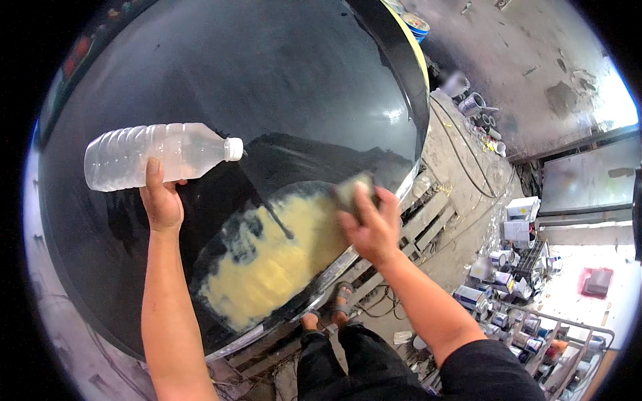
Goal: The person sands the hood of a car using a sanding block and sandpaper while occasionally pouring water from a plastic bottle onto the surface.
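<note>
The left hand (162,204) grips a clear, ribbed plastic bottle with a white screw cap (127,157) from below, the thumb lying up over its near side. The bottle is tipped almost flat above a large, glossy black curved panel (267,73), its cap end toward the right, and cloudy liquid shows inside.

The right hand (376,226) grasps a small grey-green block (348,190), both blurred, at the upper right edge of an irregular pale-yellow patch (257,281) on the panel. Whether the block touches the surface, the blur does not let me tell. A dark streak (266,208) runs from near the cap down into the patch.

Below, the person's feet, in grey strapped sandals (343,294), stand close to the panel's near edge. To the right, a slatted wooden pallet (428,219) lies on the floor, and a metal-framed rack (568,325) bears many cans.
</note>
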Action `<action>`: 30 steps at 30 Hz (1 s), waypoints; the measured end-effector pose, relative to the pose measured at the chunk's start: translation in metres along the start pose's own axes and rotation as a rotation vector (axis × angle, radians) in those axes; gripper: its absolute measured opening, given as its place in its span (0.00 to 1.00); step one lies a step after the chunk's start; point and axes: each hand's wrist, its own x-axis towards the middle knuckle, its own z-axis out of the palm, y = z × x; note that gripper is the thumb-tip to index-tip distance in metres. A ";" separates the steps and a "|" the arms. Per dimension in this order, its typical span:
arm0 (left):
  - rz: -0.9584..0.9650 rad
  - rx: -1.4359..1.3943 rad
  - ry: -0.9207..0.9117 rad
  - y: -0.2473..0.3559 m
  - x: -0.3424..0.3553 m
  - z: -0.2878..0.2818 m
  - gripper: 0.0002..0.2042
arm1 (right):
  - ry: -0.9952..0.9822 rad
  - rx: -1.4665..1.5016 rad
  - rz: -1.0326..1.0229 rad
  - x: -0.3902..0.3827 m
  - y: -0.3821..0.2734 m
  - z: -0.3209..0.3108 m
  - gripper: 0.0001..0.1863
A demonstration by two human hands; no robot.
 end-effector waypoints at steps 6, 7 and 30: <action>0.003 0.006 -0.058 -0.002 0.005 0.011 0.24 | 0.051 0.023 -0.040 0.043 -0.053 0.022 0.35; -0.004 0.019 -0.058 -0.004 0.006 0.011 0.24 | 0.033 0.073 -0.062 0.058 -0.071 0.029 0.35; -0.016 0.055 -0.061 0.008 0.000 0.009 0.24 | -0.007 0.055 -0.019 -0.042 0.000 -0.012 0.34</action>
